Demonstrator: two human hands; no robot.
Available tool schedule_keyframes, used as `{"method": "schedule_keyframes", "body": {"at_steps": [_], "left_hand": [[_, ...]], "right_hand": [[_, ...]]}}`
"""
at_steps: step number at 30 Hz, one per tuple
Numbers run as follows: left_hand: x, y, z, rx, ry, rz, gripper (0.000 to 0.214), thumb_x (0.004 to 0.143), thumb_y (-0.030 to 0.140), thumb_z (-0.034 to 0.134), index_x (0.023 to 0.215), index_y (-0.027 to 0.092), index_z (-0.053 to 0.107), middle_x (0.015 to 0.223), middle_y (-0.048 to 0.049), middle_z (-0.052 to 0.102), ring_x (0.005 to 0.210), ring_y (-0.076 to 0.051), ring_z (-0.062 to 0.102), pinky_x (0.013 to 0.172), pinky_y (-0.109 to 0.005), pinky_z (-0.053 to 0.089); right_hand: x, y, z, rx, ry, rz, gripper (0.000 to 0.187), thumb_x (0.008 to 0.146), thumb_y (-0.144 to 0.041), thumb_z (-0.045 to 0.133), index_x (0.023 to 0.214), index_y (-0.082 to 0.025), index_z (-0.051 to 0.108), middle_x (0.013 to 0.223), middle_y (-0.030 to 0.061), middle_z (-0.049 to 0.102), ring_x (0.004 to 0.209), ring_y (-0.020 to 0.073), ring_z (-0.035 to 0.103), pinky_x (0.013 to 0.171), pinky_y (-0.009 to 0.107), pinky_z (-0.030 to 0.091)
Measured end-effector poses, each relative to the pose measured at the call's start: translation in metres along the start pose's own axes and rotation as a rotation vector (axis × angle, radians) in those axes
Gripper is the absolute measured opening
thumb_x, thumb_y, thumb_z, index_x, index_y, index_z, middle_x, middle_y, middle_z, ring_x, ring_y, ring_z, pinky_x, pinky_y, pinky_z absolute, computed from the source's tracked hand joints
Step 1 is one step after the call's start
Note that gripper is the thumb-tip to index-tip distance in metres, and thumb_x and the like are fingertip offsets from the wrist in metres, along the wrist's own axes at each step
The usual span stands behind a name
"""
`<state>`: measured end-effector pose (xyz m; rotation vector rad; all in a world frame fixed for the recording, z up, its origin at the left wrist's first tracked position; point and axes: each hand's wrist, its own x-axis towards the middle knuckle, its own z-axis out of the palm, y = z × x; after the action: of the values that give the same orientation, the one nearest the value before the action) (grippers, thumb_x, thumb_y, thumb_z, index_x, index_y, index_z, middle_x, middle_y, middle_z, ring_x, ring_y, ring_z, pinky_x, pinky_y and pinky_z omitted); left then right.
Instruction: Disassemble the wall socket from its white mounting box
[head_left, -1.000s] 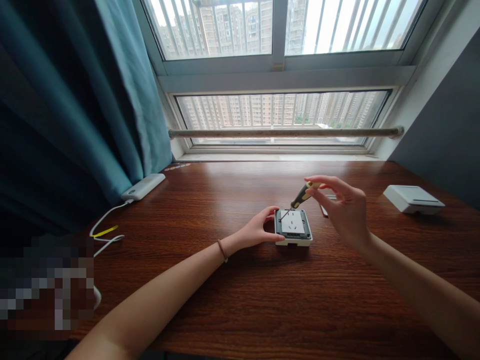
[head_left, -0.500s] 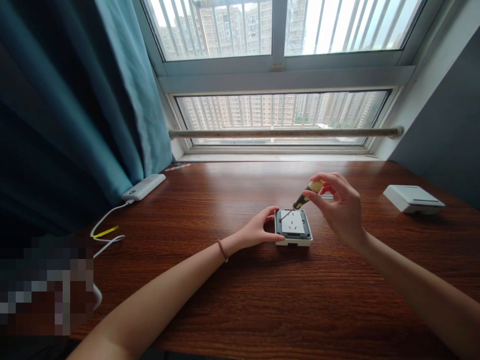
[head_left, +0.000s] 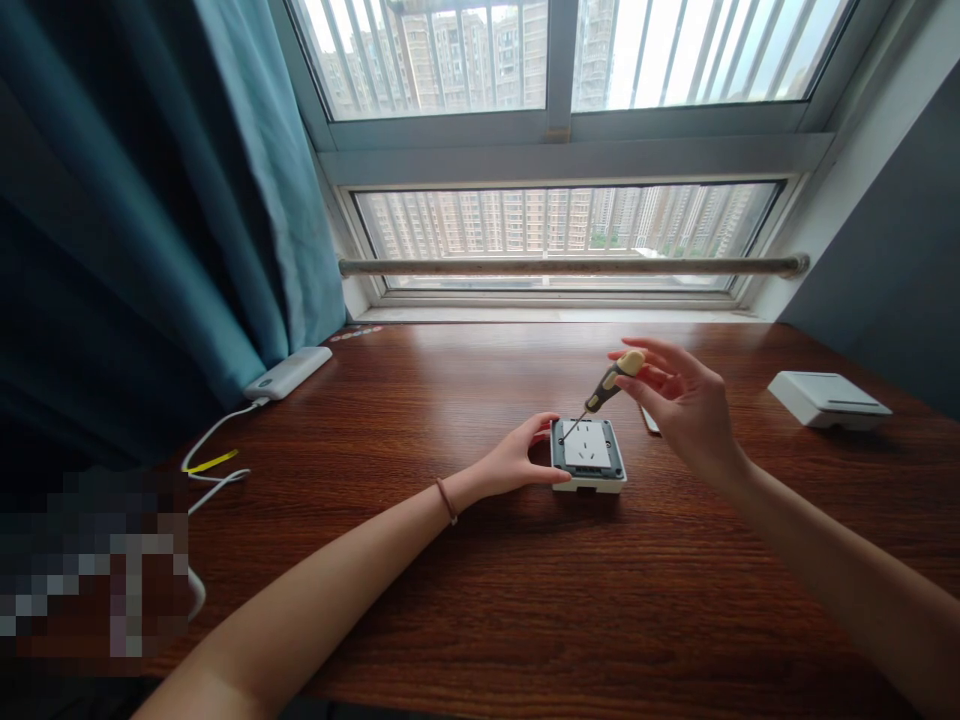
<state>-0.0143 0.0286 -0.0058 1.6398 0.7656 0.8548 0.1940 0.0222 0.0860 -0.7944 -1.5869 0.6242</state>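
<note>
The left hand (head_left: 519,460) clasped the socket (head_left: 587,446), right of centre on the desk (head_left: 525,600), while the right hand (head_left: 686,400) pinched a screwdriver (head_left: 601,392) whose slant could have made it slip.

Left arm (head_left: 322,570) is bare and stretched out pretty straight from the bottom-left, left wrist (head_left: 469,487) more or less in line with the forearm. Left grip (head_left: 519,458) makes a sideways C, thumb on the near side, fingers curled on the far side. Right arm (head_left: 832,550), also bare, slants in from the lower right; right grip (head_left: 686,405) sits higher, in a loose pinch pointing left.
</note>
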Motion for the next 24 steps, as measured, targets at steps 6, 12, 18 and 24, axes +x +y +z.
{"method": "schedule_keyframes", "body": {"at_steps": [6,12,18,24], "left_hand": [[0.000,0.001,0.001,-0.001,0.002,0.001,0.074,0.059,0.024,0.077,0.124,0.020,0.042,0.133,-0.0136,0.043,0.123,-0.027,0.042,0.106,-0.045,0.029],[-0.001,0.002,0.000,-0.007,0.005,-0.020,0.076,0.058,0.025,0.078,0.125,0.020,0.042,0.132,-0.0132,0.043,0.122,-0.028,0.043,0.105,-0.045,0.030],[0.000,0.001,0.000,0.008,0.011,-0.010,0.075,0.058,0.025,0.078,0.124,0.020,0.042,0.133,-0.0132,0.043,0.123,-0.027,0.042,0.106,-0.044,0.029],[0.000,0.001,0.000,0.007,0.007,-0.010,0.076,0.058,0.025,0.078,0.124,0.020,0.041,0.133,-0.0132,0.043,0.122,-0.027,0.043,0.105,-0.044,0.030]], "right_hand": [[-0.001,-0.008,0.002,0.021,-0.068,0.029,0.029,0.081,-0.022,0.057,0.110,-0.023,0.056,0.111,0.0058,0.062,0.097,0.0201,0.062,0.084,0.038,0.053],[0.000,0.004,0.001,-0.095,0.133,-0.048,0.019,0.071,-0.024,0.069,0.089,-0.023,0.065,0.086,0.0013,0.064,0.081,0.0168,0.062,0.076,0.035,0.054],[0.000,-0.007,0.000,0.077,-0.101,-0.023,0.032,0.084,-0.019,0.052,0.116,-0.022,0.054,0.115,0.0063,0.061,0.108,0.0192,0.057,0.095,0.040,0.046],[0.001,0.005,0.000,-0.247,0.125,-0.089,0.021,0.069,-0.029,0.071,0.089,-0.024,0.064,0.090,0.0019,0.062,0.086,0.0192,0.060,0.083,0.042,0.049]]}}
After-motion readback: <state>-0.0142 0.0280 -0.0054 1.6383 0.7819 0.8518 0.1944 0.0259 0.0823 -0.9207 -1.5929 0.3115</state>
